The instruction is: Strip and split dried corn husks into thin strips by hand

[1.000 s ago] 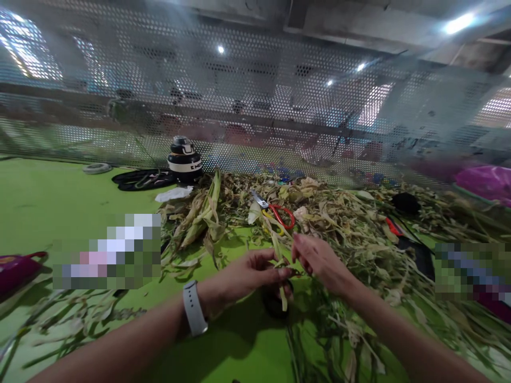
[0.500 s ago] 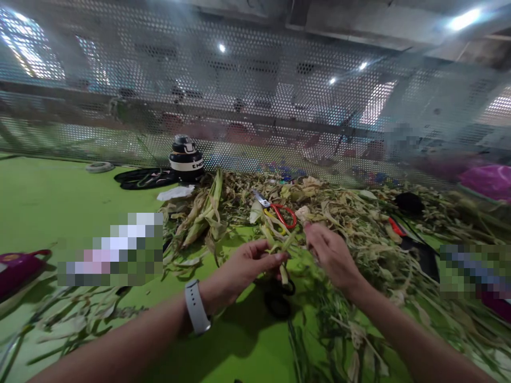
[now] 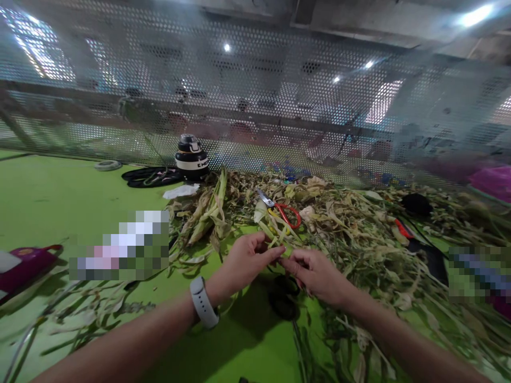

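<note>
Between the thumb and fingers of my left hand (image 3: 251,255) is a pale green plant stalk (image 3: 275,236) with leafy strips at its top. My right hand (image 3: 315,274) is closed in a pinch against the left fingertips, at the stalk's lower part, which the fingers mostly hide. Just beyond both hands lie red-handled scissors (image 3: 288,214), blades pointing away to the left, on top of dry leaves. Dark scissors-like handle loops (image 3: 283,306) lie in shadow on the green surface below my hands.
Heaped dry leaves (image 3: 351,223) spread across the middle and right of the green table (image 3: 80,197). A leafy bundle (image 3: 209,213) stands left of the scissors. Behind are a black bottle (image 3: 191,159) and a perforated metal screen (image 3: 259,80). A red-and-black tool (image 3: 404,229) lies right.
My right hand has come back from the leaf heap, down and left, to meet the left hand. The left hand keeps hold of the stalk. The view has shifted slightly.
</note>
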Tool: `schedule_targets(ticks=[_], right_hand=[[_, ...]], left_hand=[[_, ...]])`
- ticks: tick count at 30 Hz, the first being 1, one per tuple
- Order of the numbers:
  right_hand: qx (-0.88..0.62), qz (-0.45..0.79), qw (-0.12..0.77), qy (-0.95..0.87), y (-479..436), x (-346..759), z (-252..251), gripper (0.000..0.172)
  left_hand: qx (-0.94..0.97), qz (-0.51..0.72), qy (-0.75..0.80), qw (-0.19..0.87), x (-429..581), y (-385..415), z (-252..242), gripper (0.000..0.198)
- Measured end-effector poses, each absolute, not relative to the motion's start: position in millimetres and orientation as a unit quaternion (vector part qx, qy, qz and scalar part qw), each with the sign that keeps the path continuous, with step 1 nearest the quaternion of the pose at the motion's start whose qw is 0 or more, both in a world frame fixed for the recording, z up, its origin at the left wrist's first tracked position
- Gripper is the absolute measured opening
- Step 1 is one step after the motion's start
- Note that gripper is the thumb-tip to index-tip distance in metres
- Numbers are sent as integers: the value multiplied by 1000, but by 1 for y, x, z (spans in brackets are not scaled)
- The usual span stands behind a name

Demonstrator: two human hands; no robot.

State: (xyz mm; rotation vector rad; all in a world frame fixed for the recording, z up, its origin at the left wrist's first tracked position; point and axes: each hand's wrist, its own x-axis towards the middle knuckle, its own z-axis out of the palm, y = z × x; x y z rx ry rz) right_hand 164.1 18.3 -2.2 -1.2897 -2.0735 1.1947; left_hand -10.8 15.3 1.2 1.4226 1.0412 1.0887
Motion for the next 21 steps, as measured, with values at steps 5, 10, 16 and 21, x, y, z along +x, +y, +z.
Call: schedule_targets(ticks=[5,10,16,21], right_hand=[[-427,396,220,-782,21,167,0,35],[-416,452,188,-766,23,173,6,32],[-417,532,198,-710,26,173,7,33],[-487,369,310,-728,25,170,7,33]], left_hand=[[577,421,446,540,-15,19,2,24],[497,424,414,634,-17,21,5,22],[406,397,350,746,-22,21,4,18],[379,442,340,738,-17,19,1,17]])
